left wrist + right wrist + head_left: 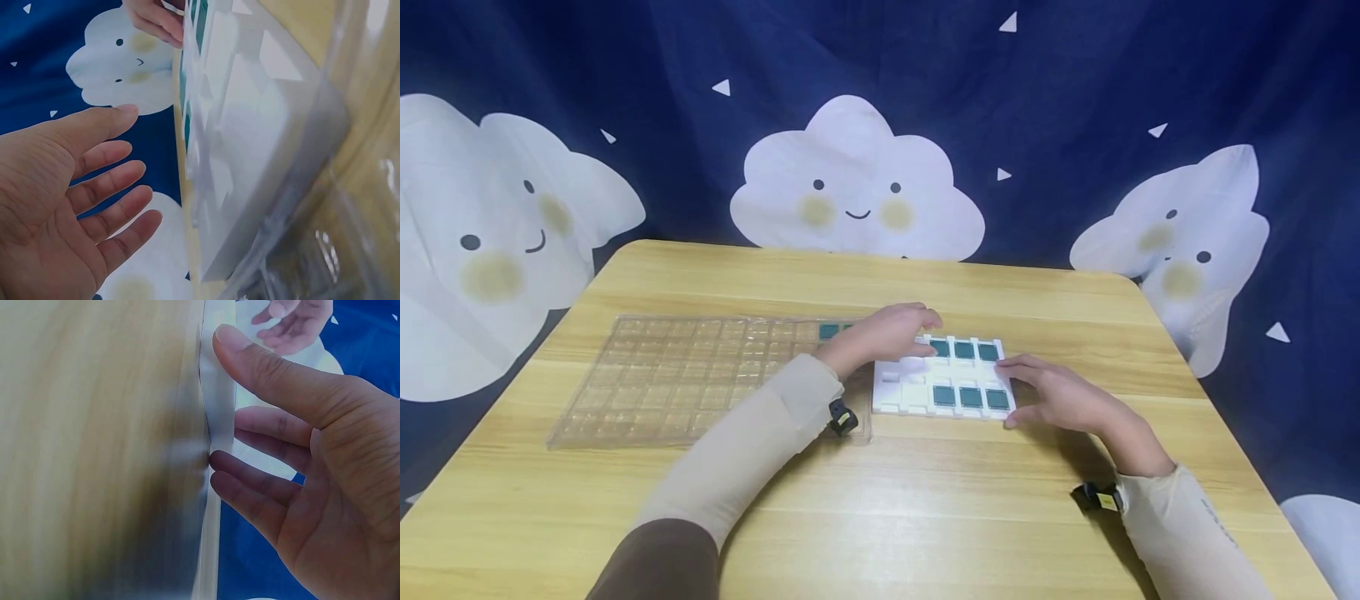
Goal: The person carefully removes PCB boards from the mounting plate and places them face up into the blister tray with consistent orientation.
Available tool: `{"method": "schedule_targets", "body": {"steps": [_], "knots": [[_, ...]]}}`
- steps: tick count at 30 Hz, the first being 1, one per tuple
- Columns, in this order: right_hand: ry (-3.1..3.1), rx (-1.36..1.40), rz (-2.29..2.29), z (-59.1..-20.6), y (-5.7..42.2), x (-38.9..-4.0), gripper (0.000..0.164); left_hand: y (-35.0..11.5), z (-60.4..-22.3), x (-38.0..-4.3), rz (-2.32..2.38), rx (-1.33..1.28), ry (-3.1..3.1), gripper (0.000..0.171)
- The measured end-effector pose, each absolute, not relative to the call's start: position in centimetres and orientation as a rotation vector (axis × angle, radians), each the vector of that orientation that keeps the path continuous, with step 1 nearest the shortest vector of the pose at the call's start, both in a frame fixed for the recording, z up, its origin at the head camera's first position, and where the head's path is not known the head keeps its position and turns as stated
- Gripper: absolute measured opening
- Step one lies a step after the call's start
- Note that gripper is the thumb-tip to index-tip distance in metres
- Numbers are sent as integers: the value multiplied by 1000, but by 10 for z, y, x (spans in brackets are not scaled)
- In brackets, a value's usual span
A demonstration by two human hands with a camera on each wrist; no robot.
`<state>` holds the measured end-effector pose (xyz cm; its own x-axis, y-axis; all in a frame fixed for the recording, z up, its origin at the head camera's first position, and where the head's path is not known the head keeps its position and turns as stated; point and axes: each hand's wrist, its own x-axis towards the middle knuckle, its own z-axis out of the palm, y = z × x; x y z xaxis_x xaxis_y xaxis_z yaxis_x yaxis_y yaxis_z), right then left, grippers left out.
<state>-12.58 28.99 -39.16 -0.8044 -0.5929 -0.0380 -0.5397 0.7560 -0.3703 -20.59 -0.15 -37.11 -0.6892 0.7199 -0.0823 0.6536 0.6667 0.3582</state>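
A white tray [891, 407] with shallow pockets lies right of the table's middle. Several square green chips [970, 397] sit in it, in a far row and a near row. My left hand [887, 333] hovers over the tray's far left part. In the left wrist view its fingers [115, 184] are spread and hold nothing. At the tray's right edge is my right hand [1063, 400], its thumb by the near corner and its fingers touching the side. The right wrist view shows these fingers [256, 494] loosely bent along the edge of the tray.
A wide clear plastic tray [670, 375] with many compartments lies to the left, its right end beside the white tray. Green chips [828, 332] show in its far right corner, partly behind my left hand. Beyond the wooden table [925, 517] hangs a blue curtain [925, 75] with cloud shapes.
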Motion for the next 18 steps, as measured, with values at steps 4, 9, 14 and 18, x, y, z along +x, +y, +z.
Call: {"method": "schedule_targets", "body": {"steps": [4,9,14,18], "knots": [[2800,-919,-515,-392,290,-126,74,5,-375,-209,460,1094,2669,55],[2801,-915,-508,-393,290,-127,76,13,-379,-210,512,1055,2645,54],[2804,-915,-497,-393,290,-127,76,18,-384,-210,496,1047,2632,52],[2804,-929,-498,-394,291,-127,75,22,-386,-210,448,1057,2648,49]]}}
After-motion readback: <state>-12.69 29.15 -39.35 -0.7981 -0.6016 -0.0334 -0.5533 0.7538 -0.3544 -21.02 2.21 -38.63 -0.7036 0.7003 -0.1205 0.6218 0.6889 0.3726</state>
